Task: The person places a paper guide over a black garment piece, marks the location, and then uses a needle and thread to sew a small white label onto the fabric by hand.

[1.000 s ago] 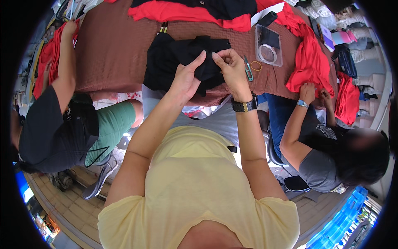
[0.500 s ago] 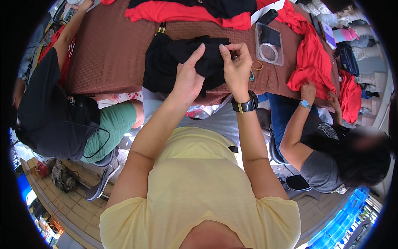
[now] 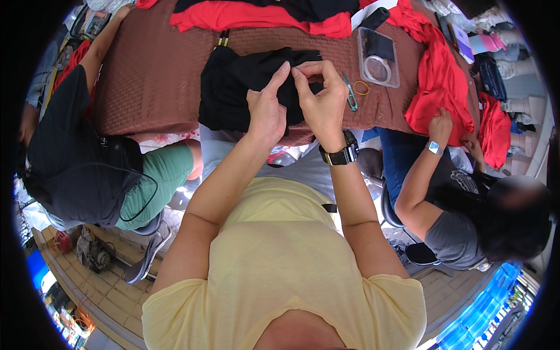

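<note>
A bunched black cloth (image 3: 224,87) lies at the near edge of the table, in front of me. My left hand (image 3: 267,115) is closed on its near part, thumb pointing up over the fabric and the other fingers mostly hidden. Just right of that thumb, my right hand (image 3: 325,99) holds thumb and forefinger together in a pinch above the cloth. Whatever is between those fingertips is too small to make out. Close to the right hand lie teal thread snips (image 3: 350,93) and a thin yellow loop (image 3: 361,88).
A brown textured cover (image 3: 146,76) spans the table. Beyond the snips stands a clear plastic box (image 3: 396,70) with a white ring inside. Red cloth (image 3: 262,20) runs along the back. One person sits at my left; another at right handles red fabric (image 3: 434,105).
My right hand has shifted left, bringing its pinched fingertips close to my left thumb. More of the teal snips now shows. The left hand has barely moved.
</note>
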